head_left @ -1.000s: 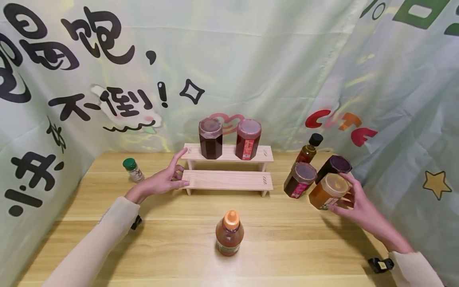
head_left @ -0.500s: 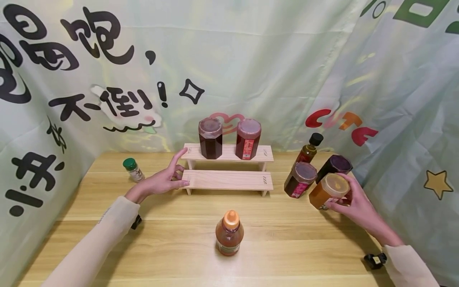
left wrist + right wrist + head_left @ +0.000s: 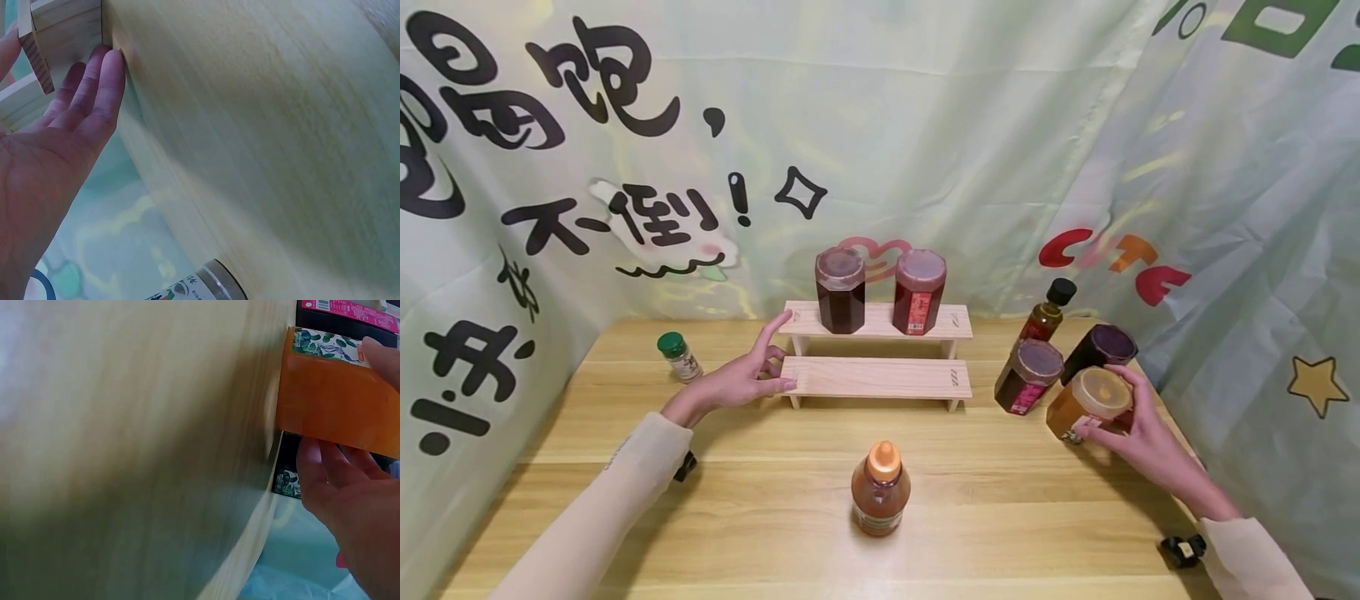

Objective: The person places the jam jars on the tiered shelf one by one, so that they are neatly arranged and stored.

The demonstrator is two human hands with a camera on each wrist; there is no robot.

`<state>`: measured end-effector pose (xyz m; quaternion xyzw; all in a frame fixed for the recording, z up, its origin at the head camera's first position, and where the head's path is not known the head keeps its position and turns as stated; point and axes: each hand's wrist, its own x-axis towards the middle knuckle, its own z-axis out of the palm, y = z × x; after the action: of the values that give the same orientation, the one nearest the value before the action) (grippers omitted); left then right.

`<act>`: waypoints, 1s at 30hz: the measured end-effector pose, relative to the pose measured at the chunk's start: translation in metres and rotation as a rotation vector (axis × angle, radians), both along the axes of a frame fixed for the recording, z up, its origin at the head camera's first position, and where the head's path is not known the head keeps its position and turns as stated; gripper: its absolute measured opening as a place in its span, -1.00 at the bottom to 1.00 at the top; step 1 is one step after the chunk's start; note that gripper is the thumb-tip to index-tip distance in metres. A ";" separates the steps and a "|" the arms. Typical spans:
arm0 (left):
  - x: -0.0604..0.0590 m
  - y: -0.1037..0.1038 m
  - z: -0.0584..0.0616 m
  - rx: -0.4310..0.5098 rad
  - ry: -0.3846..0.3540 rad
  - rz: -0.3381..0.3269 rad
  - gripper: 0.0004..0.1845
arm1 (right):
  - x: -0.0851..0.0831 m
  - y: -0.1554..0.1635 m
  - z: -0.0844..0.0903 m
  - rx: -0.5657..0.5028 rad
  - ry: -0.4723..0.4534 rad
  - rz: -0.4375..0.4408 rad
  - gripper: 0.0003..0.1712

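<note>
My right hand grips an orange honey jar with a pale lid at the table's right side; in the right wrist view the jar is tilted, with its base just off the wood and my fingers curled round it. My left hand rests with straight fingers against the left end of a two-step wooden rack; in the left wrist view its fingertips touch the rack's leg. Two dark red jars stand on the rack's upper step.
A dark jar with a pink label, a purple-lidded jar and a black-capped oil bottle crowd behind the honey jar. An orange-capped sauce bottle stands front centre. A green-capped spice jar sits far left. Printed cloth walls enclose the table.
My right hand has closed tighter round the honey jar and drawn it slightly toward me and down. The left hand has stayed at the rack.
</note>
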<state>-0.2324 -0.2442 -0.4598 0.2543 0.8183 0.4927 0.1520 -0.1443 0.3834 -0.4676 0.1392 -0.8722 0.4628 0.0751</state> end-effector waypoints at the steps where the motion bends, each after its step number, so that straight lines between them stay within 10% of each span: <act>1: 0.000 0.000 0.000 0.002 -0.005 0.003 0.24 | 0.001 -0.001 0.000 0.000 0.007 -0.005 0.25; 30: 0.004 0.001 -0.005 -0.066 0.071 0.130 0.42 | 0.044 -0.042 0.031 -0.011 0.111 -0.105 0.29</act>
<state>-0.2286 -0.2431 -0.4644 0.2127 0.8538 0.4648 0.0986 -0.1006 0.3412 -0.4366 0.1184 -0.8703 0.4544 0.1483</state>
